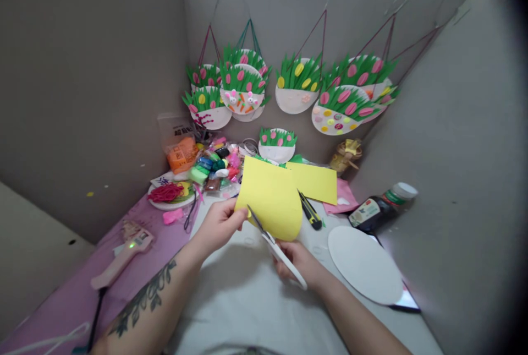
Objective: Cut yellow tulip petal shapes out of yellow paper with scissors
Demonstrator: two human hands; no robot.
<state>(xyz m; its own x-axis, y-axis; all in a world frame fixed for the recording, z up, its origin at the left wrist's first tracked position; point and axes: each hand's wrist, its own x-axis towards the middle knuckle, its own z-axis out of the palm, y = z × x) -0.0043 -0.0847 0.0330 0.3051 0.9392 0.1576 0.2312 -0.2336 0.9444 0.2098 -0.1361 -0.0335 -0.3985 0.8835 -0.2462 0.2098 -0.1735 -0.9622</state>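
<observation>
A curved sheet of yellow paper [270,192] is raised above the table. At its lower left corner my left hand [220,223] pinches it between thumb and fingers. My right hand [295,261] grips a pair of white-handled scissors [284,258] from below, its fingers partly hidden by the handle. The dark blades point up and left, their tips at the paper's edge close to my left thumb. Behind lies a second yellow sheet [319,181], with a black and yellow utility knife [310,212] in front of it.
White oval card [363,264] partly covers a phone at right, near a dark bottle [381,206]. Bagged colored clay [214,165] and a paper plate with red yarn [167,192] stand left. A pink glue gun [124,258] lies nearer. Decorated half-plate baskets [297,99] hang behind.
</observation>
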